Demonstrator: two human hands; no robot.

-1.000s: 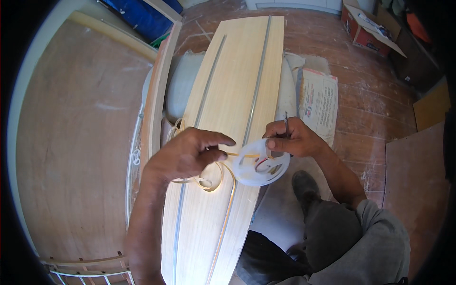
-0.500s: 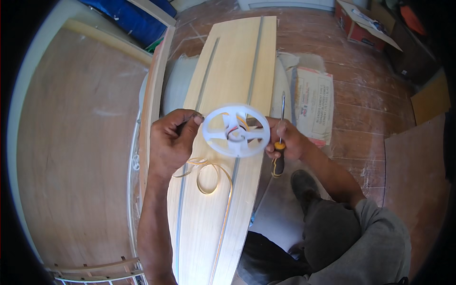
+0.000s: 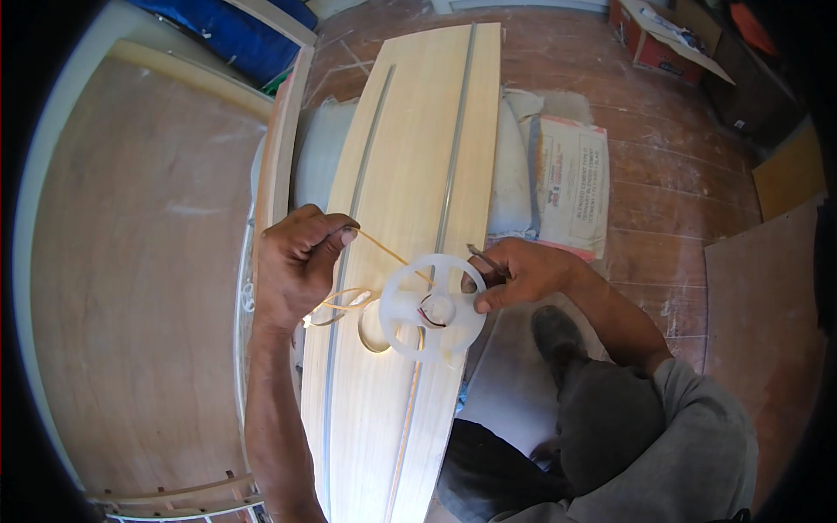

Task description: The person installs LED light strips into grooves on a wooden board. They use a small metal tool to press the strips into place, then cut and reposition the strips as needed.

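My left hand (image 3: 301, 261) pinches a thin yellow LED strip (image 3: 384, 247) between thumb and fingers. The strip runs taut from there down to a white plastic spoked reel (image 3: 403, 307). My right hand (image 3: 527, 272) grips the reel's right rim, with a screwdriver's dark shaft (image 3: 488, 261) poking out of the same hand; its handle is hidden. Thin red and dark wires sit at the reel's hub. Slack loops of strip hang beneath my left hand and over a pale wooden panel (image 3: 418, 113). Along the panel's near right groove lies a strip length that looks orange.
The panel has long grey channels and rests across pale filled sacks (image 3: 514, 196). A printed paper sack (image 3: 571, 183) lies right of it on the tiled floor (image 3: 645, 218). A large brown board (image 3: 157, 261) stands left. A cardboard box (image 3: 654, 44) sits far right.
The reel has come lower and turned more face-on. The strip is now stretched between my left hand and the reel. My right hand's screwdriver has tipped from upright toward the upper left.
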